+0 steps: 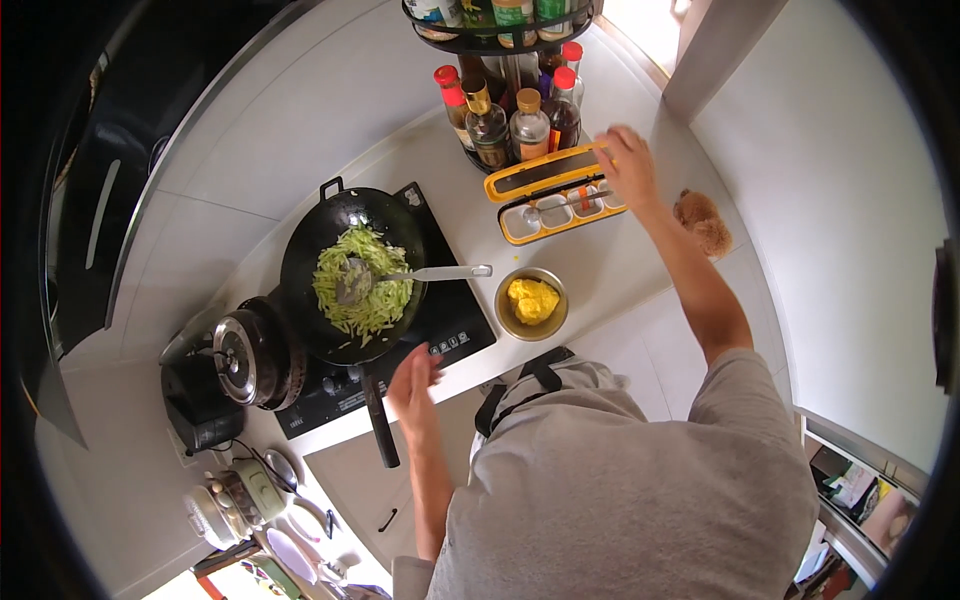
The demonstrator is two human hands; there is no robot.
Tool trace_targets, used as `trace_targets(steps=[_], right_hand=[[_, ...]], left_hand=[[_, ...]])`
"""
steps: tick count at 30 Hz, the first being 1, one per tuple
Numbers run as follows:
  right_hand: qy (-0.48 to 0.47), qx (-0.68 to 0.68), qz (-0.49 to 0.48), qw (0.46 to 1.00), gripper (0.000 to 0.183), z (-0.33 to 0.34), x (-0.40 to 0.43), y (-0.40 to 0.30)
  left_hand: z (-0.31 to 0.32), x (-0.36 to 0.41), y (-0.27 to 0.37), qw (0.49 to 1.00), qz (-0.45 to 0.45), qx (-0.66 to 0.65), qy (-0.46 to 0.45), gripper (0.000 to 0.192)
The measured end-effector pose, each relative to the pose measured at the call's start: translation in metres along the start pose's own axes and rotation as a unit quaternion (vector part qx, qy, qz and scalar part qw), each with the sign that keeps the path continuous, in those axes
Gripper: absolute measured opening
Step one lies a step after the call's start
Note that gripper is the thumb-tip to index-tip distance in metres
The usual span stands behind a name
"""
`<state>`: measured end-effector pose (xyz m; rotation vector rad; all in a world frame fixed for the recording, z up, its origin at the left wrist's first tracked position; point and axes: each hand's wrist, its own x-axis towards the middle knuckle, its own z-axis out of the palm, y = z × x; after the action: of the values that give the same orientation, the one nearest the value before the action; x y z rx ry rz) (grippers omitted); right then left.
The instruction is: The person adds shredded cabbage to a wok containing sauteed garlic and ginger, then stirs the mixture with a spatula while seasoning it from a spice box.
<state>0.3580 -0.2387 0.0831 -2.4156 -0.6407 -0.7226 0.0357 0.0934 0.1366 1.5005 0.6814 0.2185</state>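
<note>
My right hand (628, 169) is at the right end of the raised yellow-rimmed lid (544, 172) of a seasoning box (514, 232). Whether it grips the lid is hard to see. The box has several white compartments, and a metal spoon (559, 206) lies across them. My left hand (412, 381) hovers near the cooktop's front edge, beside the handle (379, 424) of a black wok (304, 247), with nothing in it. Shredded pale-green vegetable (375, 247) fills the wok's bottom. A spatula (450, 273) rests in it, its handle over the right rim. Cooked egg (534, 301) sits in a metal bowl (504, 324).
Sauce bottles (489, 127) crowd a black two-tier rack (480, 30) behind the box. A lidded pot (241, 358) stands left of the wok on the black cooktop (457, 322). A range hood (112, 180) overhangs the left. A curly brown dog (703, 223) is on the floor at right.
</note>
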Motion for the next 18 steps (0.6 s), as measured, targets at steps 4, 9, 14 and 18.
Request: trace_targets(steps=[4, 9, 14, 18], right_hand=[[-0.187, 0.084, 0.016, 0.979, 0.012, 0.015, -0.044, 0.000], [-0.184, -0.011, -0.021, 0.983, 0.013, 0.030, -0.052, 0.001], [-0.187, -0.032, -0.087, 0.978, 0.014, 0.030, -0.047, -0.001], [-0.205, -0.022, -0.114, 0.972, 0.008, 0.003, -0.033, -0.025]], left_hand=[[0.053, 0.038, -0.012, 0.939, -0.211, -0.245, -0.117, 0.044], [0.093, 0.067, -0.002, 0.871, -0.217, -0.417, -0.144, 0.039], [0.086, 0.068, 0.006, 0.861, -0.151, -0.461, -0.155, 0.028], [0.062, 0.037, 0.025, 0.874, -0.174, -0.447, -0.081, 0.018]])
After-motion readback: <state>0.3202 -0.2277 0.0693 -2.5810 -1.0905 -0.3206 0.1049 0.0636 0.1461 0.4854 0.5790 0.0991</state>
